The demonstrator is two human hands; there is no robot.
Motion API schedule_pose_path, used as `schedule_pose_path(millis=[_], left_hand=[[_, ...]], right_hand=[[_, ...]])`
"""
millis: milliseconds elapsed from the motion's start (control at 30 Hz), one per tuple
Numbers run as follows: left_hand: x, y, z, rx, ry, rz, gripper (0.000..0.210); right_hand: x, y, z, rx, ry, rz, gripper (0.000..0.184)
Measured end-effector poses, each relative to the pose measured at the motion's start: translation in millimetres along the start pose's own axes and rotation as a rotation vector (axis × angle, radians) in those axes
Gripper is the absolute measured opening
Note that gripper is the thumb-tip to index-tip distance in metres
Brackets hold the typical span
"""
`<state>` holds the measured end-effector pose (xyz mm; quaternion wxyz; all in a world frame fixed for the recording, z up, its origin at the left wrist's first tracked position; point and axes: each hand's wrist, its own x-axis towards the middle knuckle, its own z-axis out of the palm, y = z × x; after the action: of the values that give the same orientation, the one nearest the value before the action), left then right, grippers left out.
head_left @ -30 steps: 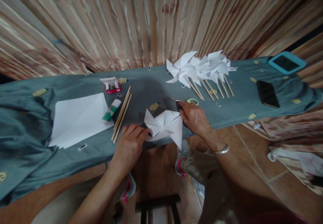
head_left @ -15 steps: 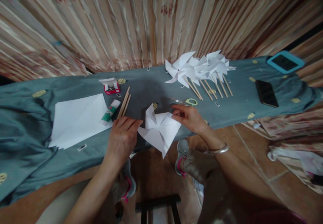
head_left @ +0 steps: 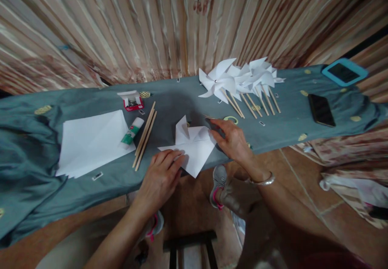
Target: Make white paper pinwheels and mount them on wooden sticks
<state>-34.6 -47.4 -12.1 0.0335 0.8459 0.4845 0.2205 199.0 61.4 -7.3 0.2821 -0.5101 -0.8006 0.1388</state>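
A white paper pinwheel (head_left: 196, 149), cut and partly folded, lies at the table's front edge. One blade stands up at its upper left, while the lower part is flatter. My left hand (head_left: 165, 170) is closed on its lower left part, fingers bent over the paper and thumb near its middle. At the right corner is my right hand (head_left: 232, 139), thumb by the paper edge and fingers held apart from it. Just behind that hand lie scissors (head_left: 230, 119) with a pale green handle, their blades partly hidden by the fingers.
Left are loose wooden sticks (head_left: 144, 137), a glue stick (head_left: 132, 132) on a white paper stack (head_left: 91, 141), and an open red box (head_left: 132, 102). Several finished pinwheels (head_left: 220, 79) on sticks lie at the back. A phone (head_left: 321, 110) and blue-framed tablet (head_left: 344, 72) are right.
My left hand has moved right, from the pinwheel's left tip onto its lower part, which now lies flatter. My right fingers have spread from a pinch at the right corner.
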Motion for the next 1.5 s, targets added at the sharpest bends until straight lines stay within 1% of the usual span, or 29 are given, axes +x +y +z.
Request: schedule_pose_path(millis=[100,167,333,467,567,667,867,1033,1167,1300,1400,1500], left_hand=[[-0.6,-1.2,1.3,-0.074,-0.067,0.002,0.033],[-0.4,-1.8,2.2,-0.106,-0.086,-0.006,0.033],[2.4,-2.2,4.4,-0.143,-0.055,-0.031,0.023],[5.6,-4.5,3.3,-0.231,-0.046,-0.058,0.019],[8.1,-6.7,2.6,-0.286,-0.011,-0.062,0.019],[11.7,-6.8,3.4,-0.306,0.030,-0.088,0.018],[17.2,-7.4,8.5,-0.288,0.061,-0.177,0.018],[18.2,-10.8,12.5,-0.265,0.052,-0.227,0.020],[19.4,-11.6,14.4,-0.278,0.062,-0.239,0.020],[22.2,-12.3,14.6,-0.272,0.075,-0.254,0.016],[25.5,-12.4,13.7,-0.272,0.072,-0.252,0.016],[28.0,-11.5,13.1,-0.271,0.054,-0.251,0.018]], right_hand=[[-8.0,-1.1,-1.6,0.017,-0.001,-0.052,0.030],[-11.2,-1.7,-3.7,0.025,-0.024,-0.057,0.030],[-14.6,-6.7,-12.5,0.059,-0.031,-0.055,0.028],[-20.2,-15.2,-16.0,0.130,-0.095,-0.044,0.024],[-26.9,-21.9,-13.8,0.165,-0.137,-0.089,0.023],[-33.4,-28.5,-10.5,0.176,-0.159,-0.164,0.023],[-45.0,-42.6,-3.1,0.126,-0.165,-0.262,0.028],[-54.1,-47.6,5.2,0.041,-0.178,-0.356,0.033],[-59.9,-46.6,12.2,-0.048,-0.203,-0.370,0.037],[-63.6,-46.6,17.3,-0.127,-0.169,-0.389,0.037],[-63.4,-48.3,17.8,-0.139,-0.169,-0.386,0.036],[-61.2,-51.0,16.4,-0.107,-0.204,-0.372,0.036]])
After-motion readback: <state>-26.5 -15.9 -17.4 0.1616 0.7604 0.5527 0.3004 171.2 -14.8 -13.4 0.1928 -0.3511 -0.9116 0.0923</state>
